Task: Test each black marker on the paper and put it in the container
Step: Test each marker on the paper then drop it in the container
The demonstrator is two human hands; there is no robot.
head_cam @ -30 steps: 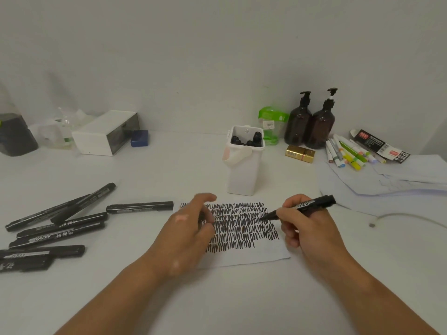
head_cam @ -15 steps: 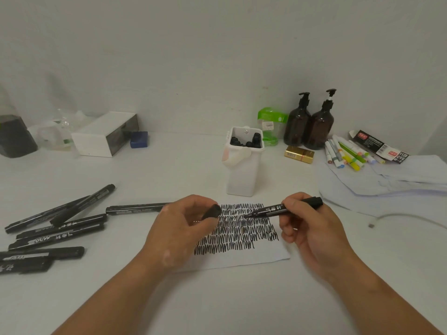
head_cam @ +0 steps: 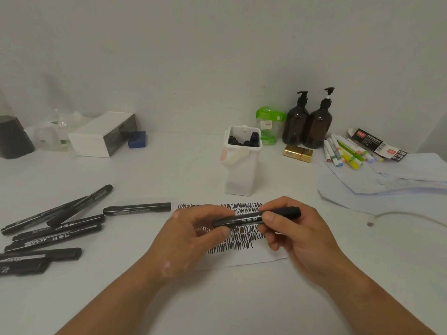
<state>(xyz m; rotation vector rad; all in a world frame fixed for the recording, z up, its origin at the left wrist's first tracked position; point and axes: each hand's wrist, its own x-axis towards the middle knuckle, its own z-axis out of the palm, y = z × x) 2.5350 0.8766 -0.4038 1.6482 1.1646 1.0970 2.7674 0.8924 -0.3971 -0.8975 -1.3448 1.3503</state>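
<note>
- The black marker [head_cam: 249, 218] is held level and crosswise, just above the scribbled paper [head_cam: 254, 261] at the middle of the table [head_cam: 169, 175].
- The right hand [head_cam: 300, 238] takes the marker's 3 o'clock end, with its fingers curled round the barrel.
- The left hand [head_cam: 191, 238] is at the 9 o'clock end and pinches it between thumb and fingertips. I cannot tell whether a cap is fully seated there.
- The paper carries dense rows of black zigzag lines, and both hands are over it.
- At 12 o'clock from the paper, near but apart, the white container [head_cam: 240, 180] stands upright, with dark marker ends [head_cam: 244, 141] showing in its mouth.
- At 9 o'clock a single marker [head_cam: 137, 209] lies just beside the paper's edge. Further out, toward 8 o'clock, lies a loose spread of black markers [head_cam: 55, 228].
- At 1 o'clock, by the wall, stand two amber pump bottles [head_cam: 307, 124], with a green tub [head_cam: 269, 124] and a gold box [head_cam: 298, 153] close by.
- At 2 o'clock, coloured pens [head_cam: 346, 153] lie by stacked sheets [head_cam: 387, 182].
- At 10 o'clock, well apart, sits a white box [head_cam: 96, 139].
</note>
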